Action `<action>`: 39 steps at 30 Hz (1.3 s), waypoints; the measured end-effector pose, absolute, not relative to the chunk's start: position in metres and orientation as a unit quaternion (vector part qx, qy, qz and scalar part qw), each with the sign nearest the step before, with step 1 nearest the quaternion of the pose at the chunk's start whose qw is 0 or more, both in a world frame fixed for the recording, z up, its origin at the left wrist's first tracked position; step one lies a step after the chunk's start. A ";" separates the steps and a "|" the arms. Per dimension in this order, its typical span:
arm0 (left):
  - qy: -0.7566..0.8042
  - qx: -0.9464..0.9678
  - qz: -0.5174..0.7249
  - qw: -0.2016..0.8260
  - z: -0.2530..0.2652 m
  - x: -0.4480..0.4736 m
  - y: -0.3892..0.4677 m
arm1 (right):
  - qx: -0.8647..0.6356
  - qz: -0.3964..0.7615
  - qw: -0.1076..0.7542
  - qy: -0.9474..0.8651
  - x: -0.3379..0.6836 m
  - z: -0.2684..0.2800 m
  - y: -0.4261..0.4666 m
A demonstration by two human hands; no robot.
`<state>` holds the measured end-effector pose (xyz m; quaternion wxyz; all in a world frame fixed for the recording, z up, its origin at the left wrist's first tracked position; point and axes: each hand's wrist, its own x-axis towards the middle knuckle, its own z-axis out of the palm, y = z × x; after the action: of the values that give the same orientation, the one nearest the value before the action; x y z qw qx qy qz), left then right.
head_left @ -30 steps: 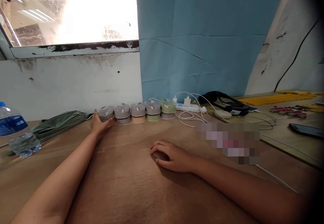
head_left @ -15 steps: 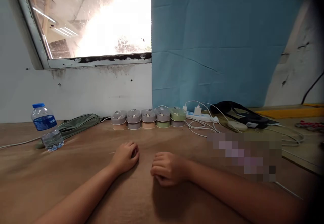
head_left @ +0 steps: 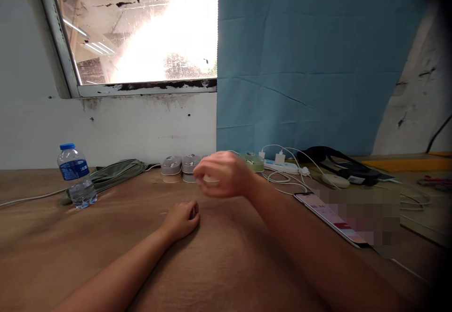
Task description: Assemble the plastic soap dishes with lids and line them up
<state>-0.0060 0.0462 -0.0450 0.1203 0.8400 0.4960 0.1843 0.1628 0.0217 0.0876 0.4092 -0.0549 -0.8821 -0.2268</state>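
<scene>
My right hand [head_left: 224,176] is raised above the wooden table [head_left: 212,265], its fingers curled into a fist with nothing seen in it. It covers part of a row of small two-tone round-cornered boxes by the wall. A grey-topped box [head_left: 171,168] and another grey-topped box [head_left: 189,165] show to its left, and a green-topped box [head_left: 253,162] to its right. Nearer to me, my left hand [head_left: 181,220] rests on the table with loosely closed fingers, and no object shows in it.
A blue-capped water bottle [head_left: 76,178] stands at left beside a grey-green cloth bundle [head_left: 120,175]. At right are a white power strip [head_left: 281,166] with cables, a black strapped headset [head_left: 339,164] and a lit phone [head_left: 328,218], partly blurred out.
My right hand has lifted off the table and moved forward, now in front of the boxes. My left hand stays put. The view has shifted slightly, and the phone shows more clearly.
</scene>
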 end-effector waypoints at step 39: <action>0.470 0.852 0.210 0.098 -0.051 -0.013 0.056 | 0.053 0.581 0.772 -0.252 0.289 -0.064 0.115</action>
<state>-0.0126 0.0555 -0.0512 0.0979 0.8521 0.4695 0.2096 0.2888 0.1151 -0.0644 0.7723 0.0526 -0.2523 0.5806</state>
